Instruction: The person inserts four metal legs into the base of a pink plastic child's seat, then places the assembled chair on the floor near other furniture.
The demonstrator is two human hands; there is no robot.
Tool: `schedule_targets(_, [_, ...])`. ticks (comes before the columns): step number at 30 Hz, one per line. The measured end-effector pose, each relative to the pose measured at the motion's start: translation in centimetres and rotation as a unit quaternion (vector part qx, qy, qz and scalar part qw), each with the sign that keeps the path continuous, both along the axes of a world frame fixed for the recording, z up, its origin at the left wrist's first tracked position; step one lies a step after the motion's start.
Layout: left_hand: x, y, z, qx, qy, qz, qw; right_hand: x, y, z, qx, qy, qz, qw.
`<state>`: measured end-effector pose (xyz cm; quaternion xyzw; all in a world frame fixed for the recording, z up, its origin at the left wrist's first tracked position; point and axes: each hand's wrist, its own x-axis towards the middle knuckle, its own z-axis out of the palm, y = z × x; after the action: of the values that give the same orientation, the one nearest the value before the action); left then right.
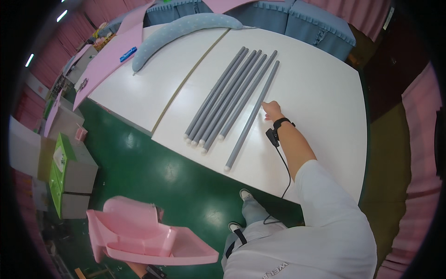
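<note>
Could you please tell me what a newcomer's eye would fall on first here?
Probably the pink plastic container at the lower left, bright against the green floor. Next come the grey rods, laid side by side on the white table, with the right hand at the rightmost rod. Beyond, at upper left, curves a pale blue pillow.

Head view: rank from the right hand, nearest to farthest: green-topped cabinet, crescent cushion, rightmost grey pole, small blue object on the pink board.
From the right hand:
1. Rightmost grey pole: at the fingertips.
2. Crescent cushion: far left on the table.
3. Small blue object: left past the cushion.
4. Green-topped cabinet: far left, across the floor.
</note>
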<state>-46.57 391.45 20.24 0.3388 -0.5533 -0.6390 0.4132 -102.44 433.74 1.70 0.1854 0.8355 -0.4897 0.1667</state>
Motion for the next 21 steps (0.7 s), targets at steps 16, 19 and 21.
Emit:
schedule_targets(16, [-1.4,2.1,-8.6,0.128,-0.155,0.006,0.980,-13.3,0.5,-5.2,0.138,0.109,0.051,0.983])
schedule_targets(19, [1.1,2.5,-8.8,0.129,-0.151,0.014,0.980,-11.8,-0.1,-6.0,-0.250,0.097,-0.136,0.954])
schedule_targets(21, [1.4,1.8,-9.7,0.130,-0.135,-0.016,0.982,-11.4,4.2,-4.7,-0.351,0.146,-0.167,0.910])
